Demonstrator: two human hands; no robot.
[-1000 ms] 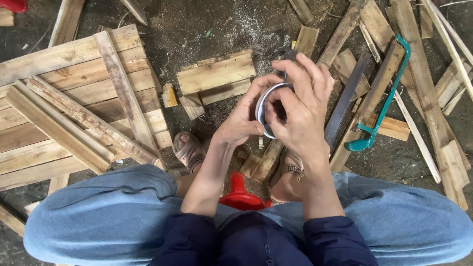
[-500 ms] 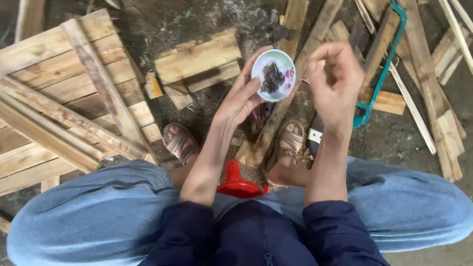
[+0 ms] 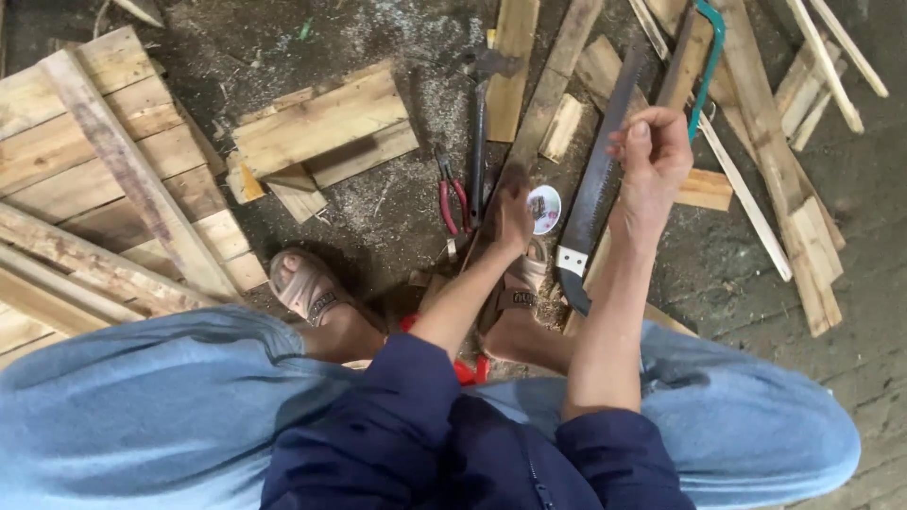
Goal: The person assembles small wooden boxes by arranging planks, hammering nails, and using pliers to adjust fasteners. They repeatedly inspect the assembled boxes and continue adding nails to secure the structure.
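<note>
My left hand (image 3: 513, 219) reaches down to the floor between my feet, fingers on a small round tin (image 3: 545, 209) with a white rim and dark contents. The tin rests low beside a wooden strip (image 3: 553, 90). My right hand (image 3: 650, 159) is raised above and to the right of it, over a handsaw blade (image 3: 598, 184). Its thumb is pinched against curled fingers, and anything between them is too small to see. I sit with jeans-clad knees apart and sandalled feet (image 3: 307, 283) on the ground.
Red-handled pliers (image 3: 452, 200) and a hammer (image 3: 480, 104) lie left of the tin. A green-framed hacksaw (image 3: 707, 59) lies among loose slats at the right. A wooden pallet (image 3: 94, 179) is at the left, stacked boards (image 3: 321, 127) ahead, a red stool (image 3: 465, 370) beneath me.
The left hand lowered the tin from in front of me down to the floor. The right hand left the tin and rose to the right, fingers pinched.
</note>
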